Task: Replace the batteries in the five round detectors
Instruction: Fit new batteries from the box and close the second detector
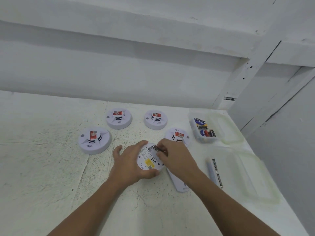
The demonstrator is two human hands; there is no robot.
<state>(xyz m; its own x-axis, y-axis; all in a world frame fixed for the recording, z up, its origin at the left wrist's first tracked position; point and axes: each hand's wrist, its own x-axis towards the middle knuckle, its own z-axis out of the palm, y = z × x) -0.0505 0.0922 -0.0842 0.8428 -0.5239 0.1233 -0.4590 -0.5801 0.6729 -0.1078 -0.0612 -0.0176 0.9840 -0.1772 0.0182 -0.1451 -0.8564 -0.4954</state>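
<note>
A white round detector lies upside down at the table's middle, its underside with a yellow label facing up. My left hand grips its left and near rim. My right hand pinches a dark battery at the detector's far edge, over the battery slot. Other detectors stand face up with red stickers: one at the left, one at the back left, one at the back, and one just behind my right hand.
A clear plastic box with several batteries stands at the right, its lid lying beside it. A white flat cover lies under my right forearm. Two loose batteries lie end to end beside a second clear tray. The table edge runs along the right.
</note>
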